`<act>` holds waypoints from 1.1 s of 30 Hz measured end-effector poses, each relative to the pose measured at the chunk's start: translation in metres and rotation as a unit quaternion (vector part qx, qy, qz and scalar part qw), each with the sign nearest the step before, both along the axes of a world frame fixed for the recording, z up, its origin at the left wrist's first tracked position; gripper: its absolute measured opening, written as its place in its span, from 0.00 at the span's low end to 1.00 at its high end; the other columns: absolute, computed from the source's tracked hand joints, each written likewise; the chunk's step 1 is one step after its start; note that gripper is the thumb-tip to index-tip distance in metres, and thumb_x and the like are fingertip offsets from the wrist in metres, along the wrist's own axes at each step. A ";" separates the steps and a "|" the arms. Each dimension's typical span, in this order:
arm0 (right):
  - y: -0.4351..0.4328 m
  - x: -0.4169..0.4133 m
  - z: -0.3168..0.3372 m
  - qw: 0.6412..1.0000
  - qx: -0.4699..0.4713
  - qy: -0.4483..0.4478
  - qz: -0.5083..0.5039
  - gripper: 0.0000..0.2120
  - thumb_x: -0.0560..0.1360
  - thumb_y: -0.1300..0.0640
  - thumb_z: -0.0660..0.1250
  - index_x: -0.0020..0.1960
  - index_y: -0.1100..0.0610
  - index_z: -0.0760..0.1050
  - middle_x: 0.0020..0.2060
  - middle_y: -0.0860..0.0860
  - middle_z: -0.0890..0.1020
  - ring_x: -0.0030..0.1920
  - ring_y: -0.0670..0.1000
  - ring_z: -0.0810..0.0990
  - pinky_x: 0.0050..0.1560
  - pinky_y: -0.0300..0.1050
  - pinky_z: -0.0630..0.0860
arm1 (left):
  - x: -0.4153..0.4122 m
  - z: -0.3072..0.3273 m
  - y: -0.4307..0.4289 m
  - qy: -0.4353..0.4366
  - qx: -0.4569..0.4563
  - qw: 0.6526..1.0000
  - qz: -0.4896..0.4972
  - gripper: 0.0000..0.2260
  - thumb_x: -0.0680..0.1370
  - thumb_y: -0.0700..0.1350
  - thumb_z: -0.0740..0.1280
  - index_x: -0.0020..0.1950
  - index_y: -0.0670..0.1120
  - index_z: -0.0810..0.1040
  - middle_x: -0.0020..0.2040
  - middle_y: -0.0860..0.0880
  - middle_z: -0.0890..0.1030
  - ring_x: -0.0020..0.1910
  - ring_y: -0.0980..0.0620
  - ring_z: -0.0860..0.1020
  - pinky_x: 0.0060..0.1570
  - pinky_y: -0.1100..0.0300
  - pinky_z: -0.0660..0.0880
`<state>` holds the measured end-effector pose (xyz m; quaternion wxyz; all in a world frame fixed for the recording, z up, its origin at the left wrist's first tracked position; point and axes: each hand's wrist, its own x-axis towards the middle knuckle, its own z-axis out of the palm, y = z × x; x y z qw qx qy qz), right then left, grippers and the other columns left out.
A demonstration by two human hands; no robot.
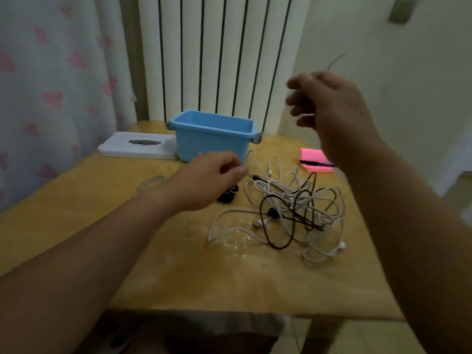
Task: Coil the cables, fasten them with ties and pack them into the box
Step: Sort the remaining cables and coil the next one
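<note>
A tangle of white and black cables point(293, 208) lies on the right half of the wooden table point(102, 200). The open blue box point(212, 139) stands at the back. My left hand point(204, 180) hovers in front of the box, its fingers curled and thumb against the forefinger, with nothing visible in the pinch. Just under it lies a small black cable bundle point(227, 196). My right hand point(329, 103) is raised above the table, its fingers curled around a thin white cable point(305, 115). A thin black strand point(337, 60) sticks up from behind that hand.
A pink pad point(315, 160) with black ties on it lies at the back right. A white tissue box point(138, 145) sits left of the blue box, and a small clear object point(150, 182) lies by my left wrist. A radiator and a curtain stand behind the table.
</note>
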<state>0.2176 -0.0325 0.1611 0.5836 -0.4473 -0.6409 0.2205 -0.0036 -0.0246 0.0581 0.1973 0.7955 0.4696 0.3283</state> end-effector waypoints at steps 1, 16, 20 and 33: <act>-0.012 0.018 0.000 1.000 0.000 -0.024 -0.019 0.11 0.85 0.53 0.64 0.57 0.57 0.83 0.42 0.51 0.86 0.41 0.48 0.82 0.42 0.44 0.78 | 0.004 0.000 -0.010 0.031 -0.019 0.999 -0.014 0.12 0.84 0.61 0.64 0.57 0.56 0.82 0.49 0.56 0.84 0.48 0.60 0.81 0.51 0.54 0.81; -0.057 0.066 -0.097 0.897 -0.136 -0.415 -0.076 0.25 0.82 0.39 0.66 0.34 0.54 0.72 0.30 0.51 0.75 0.31 0.52 0.73 0.35 0.49 0.68 | 0.080 -0.034 -0.011 0.014 -0.143 0.989 -0.024 0.08 0.85 0.48 0.68 0.55 0.45 0.85 0.47 0.46 0.87 0.50 0.42 0.85 0.56 0.43 0.83; -0.055 0.091 -0.099 0.894 -0.147 -0.406 -0.119 0.16 0.81 0.42 0.69 0.41 0.51 0.73 0.37 0.48 0.79 0.38 0.52 0.77 0.40 0.50 0.73 | 0.076 0.007 -0.011 -0.253 -0.203 0.945 -0.042 0.13 0.89 0.47 0.60 0.58 0.41 0.81 0.39 0.42 0.83 0.42 0.40 0.84 0.52 0.44 0.83; -0.032 0.058 -0.072 0.921 -0.153 -0.355 -0.043 0.23 0.78 0.39 0.73 0.68 0.49 0.77 0.54 0.45 0.84 0.52 0.48 0.83 0.54 0.50 0.81 | 0.118 0.102 -0.014 -0.244 -0.120 0.959 -0.082 0.21 0.89 0.49 0.55 0.56 0.39 0.83 0.41 0.45 0.78 0.40 0.46 0.77 0.45 0.51 0.78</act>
